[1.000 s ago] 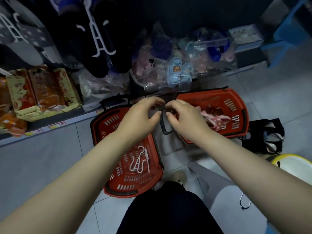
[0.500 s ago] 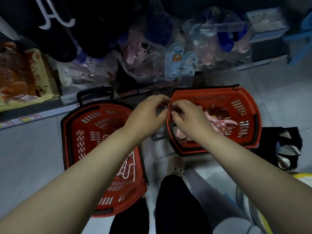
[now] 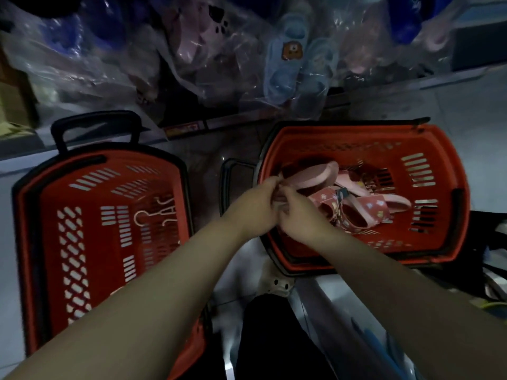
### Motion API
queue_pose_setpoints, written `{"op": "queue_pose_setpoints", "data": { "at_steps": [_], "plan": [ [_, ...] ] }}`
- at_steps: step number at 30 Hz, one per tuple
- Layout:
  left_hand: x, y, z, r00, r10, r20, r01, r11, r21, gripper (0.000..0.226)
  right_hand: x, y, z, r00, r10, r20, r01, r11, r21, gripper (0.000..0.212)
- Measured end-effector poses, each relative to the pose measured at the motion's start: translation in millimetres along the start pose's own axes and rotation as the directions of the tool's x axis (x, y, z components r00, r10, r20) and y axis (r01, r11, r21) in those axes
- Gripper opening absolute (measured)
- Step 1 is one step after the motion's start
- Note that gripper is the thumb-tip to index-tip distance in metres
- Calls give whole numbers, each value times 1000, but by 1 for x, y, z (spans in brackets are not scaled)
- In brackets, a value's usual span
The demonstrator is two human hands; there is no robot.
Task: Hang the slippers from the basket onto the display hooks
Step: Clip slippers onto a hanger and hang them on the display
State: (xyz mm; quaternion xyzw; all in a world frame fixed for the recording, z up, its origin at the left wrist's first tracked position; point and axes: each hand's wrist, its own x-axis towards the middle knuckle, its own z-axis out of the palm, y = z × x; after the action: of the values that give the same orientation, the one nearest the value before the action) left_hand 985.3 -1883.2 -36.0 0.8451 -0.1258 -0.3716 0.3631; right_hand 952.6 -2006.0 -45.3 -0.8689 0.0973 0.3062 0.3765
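Observation:
Two red baskets stand on the floor. The right basket [image 3: 428, 149] holds several pink slippers: a plain pink one [image 3: 315, 175] on top and a patterned dark pink pair [image 3: 365, 212] below it. My left hand [image 3: 255, 207] and my right hand [image 3: 299, 215] meet over this basket's left rim and pinch the near end of the plain pink slipper. What lies between the fingertips is hidden. The left basket [image 3: 41, 204] holds a white hanger [image 3: 156, 215].
Bagged slippers, among them a light blue pair [image 3: 290, 67], fill the low shelf behind the baskets. A dark bag [image 3: 491, 242] lies at the right edge. My dark-clothed leg [image 3: 274, 338] and a pale slipper [image 3: 277, 283] are below the hands.
The view has dropped and closed in on the baskets. Both hands have gone down from above the right basket's rim to the plain pink slipper inside it.

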Motion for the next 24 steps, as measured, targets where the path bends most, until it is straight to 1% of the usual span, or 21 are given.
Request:
{"op": "queue_pose_setpoints", "data": {
  "at_steps": [1, 3, 4, 6, 10, 14, 17, 19, 21, 23, 24],
  "plan": [
    [2, -8, 4, 998, -27, 58, 18, 990, 142, 63, 2, 4, 7, 999, 16, 28, -17, 1000, 25, 42],
    [1, -23, 9, 987, -65, 144, -8, 890, 455, 71, 3, 9, 19, 996, 42, 73, -48, 996, 78, 44],
    [0, -29, 9, 987, -47, 154, -46, 833, 551, 74, 3, 10, 25, 995, 53, 80, -61, 993, 102, 44],
    [-3, -34, 8, 987, 2, 159, -104, 763, 638, 76, 2, 12, 34, 996, 68, 62, -77, 983, 165, 44],
    [-6, -39, 3, 990, 26, 141, -116, 724, 680, 70, -1, 5, 48, 996, 84, 28, -89, 961, 263, 43],
    [-21, -62, -3, 998, 24, 56, -57, 712, 700, 66, 3, -16, 70, 996, 85, 29, -90, 942, 322, 44],
    [-37, -78, -13, 1000, -1, -1, 2, 712, 702, 60, 8, -36, 91, 993, 87, 82, -110, 936, 334, 43],
    [-44, -84, -21, 998, -60, -30, 63, 703, 708, 49, 10, -49, 106, 987, 74, 140, -120, 929, 351, 40],
    [-47, -90, -28, 991, -123, -60, 128, 669, 732, 40, 12, -58, 119, 981, 55, 188, -127, 907, 401, 41],
    [-49, -95, -30, 985, -133, -106, 169, 686, 708, 37, 15, -61, 121, 986, 59, 159, -122, 895, 428, 40],
    [-49, -97, -28, 985, -111, -134, 172, 727, 664, 36, 16, -58, 119, 989, 86, 120, -131, 888, 442, 38]
  ]
}}
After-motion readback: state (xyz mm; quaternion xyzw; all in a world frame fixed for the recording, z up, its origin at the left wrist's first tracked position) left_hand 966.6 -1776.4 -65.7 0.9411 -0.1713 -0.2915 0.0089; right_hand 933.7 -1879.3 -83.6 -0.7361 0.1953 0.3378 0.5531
